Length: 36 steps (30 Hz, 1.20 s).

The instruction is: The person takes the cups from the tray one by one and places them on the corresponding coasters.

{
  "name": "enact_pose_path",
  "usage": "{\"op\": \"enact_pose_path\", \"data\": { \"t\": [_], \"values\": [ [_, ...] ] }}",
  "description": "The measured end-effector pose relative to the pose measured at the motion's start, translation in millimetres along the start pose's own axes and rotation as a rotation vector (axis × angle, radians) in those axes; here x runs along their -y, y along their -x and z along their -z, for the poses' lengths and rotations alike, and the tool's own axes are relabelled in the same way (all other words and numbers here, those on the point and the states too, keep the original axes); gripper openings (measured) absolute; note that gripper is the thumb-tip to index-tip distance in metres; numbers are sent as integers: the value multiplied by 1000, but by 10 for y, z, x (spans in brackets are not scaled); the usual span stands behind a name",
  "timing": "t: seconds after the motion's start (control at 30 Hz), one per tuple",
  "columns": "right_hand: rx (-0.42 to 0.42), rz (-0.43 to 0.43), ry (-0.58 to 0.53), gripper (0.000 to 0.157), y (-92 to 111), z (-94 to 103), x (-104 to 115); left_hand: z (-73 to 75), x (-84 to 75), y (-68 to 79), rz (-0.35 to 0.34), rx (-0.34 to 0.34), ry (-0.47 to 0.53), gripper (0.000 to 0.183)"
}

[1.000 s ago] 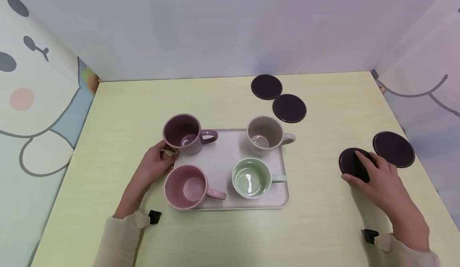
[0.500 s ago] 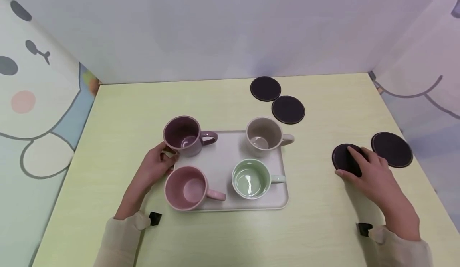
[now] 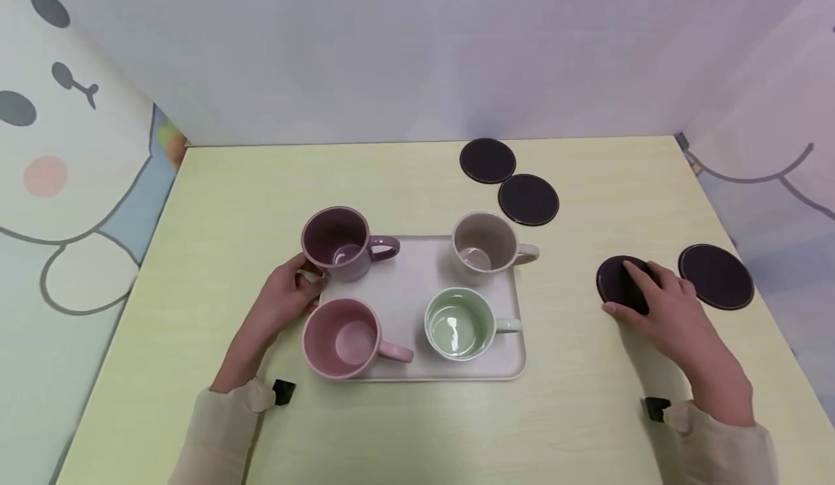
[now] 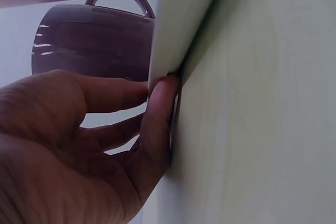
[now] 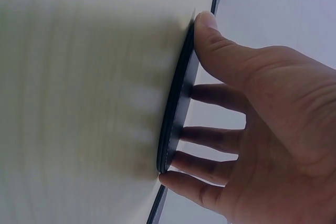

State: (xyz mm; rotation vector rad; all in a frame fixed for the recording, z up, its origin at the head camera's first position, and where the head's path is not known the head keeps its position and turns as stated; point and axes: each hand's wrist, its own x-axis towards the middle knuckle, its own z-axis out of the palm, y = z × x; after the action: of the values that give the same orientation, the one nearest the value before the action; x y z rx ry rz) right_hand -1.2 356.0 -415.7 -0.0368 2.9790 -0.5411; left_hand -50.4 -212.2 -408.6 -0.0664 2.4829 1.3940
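My left hand point(image 3: 282, 302) holds the left edge of a white rectangular tray point(image 3: 417, 278); in the left wrist view its thumb and fingers pinch the tray's rim. On the tray stand a dark purple mug point(image 3: 349, 262), a pink mug point(image 3: 342, 369), a pale beige mug point(image 3: 479, 271) and a mint green mug point(image 3: 450, 351), handles pointing right. My right hand point(image 3: 668, 322) grips a round black coaster point(image 3: 611, 280) right of the tray. In the right wrist view, the thumb and little finger sit at opposite edges of the coaster point(image 5: 177, 100), other fingertips on its top.
A second black coaster point(image 3: 715, 276) lies right of my right hand, near the table's right edge. Two more coasters, a far one point(image 3: 488, 160) and a nearer one point(image 3: 528, 199), lie behind the beige mug. Walls border the pale wooden table point(image 3: 274, 180) at the back and sides.
My right hand has moved the coaster left and slightly away from the body, widening the gap to the coaster at right. My left hand and the tray keep their place.
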Motion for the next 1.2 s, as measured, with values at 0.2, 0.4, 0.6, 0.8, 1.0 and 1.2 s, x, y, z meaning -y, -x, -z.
{"op": "enact_pose_path", "data": {
  "t": [0.2,0.4,0.6,0.8,1.0,1.2],
  "values": [
    [24,3,2,85,-71,3,32,-8,4,-10,-1,4,12,32],
    [33,13,5,85,-146,6,78,-3,25,-24,-1,7,-1,30],
    [61,9,16,86,-223,20,133,2,26,-30,-2,3,0,30],
    [80,8,18,86,-282,23,201,-4,11,-23,-4,2,-6,32],
    [95,4,15,86,-327,24,250,-4,13,-21,0,2,-18,33],
    [91,6,25,85,-378,26,290,-5,17,-21,-3,2,-24,33]
  ]
}}
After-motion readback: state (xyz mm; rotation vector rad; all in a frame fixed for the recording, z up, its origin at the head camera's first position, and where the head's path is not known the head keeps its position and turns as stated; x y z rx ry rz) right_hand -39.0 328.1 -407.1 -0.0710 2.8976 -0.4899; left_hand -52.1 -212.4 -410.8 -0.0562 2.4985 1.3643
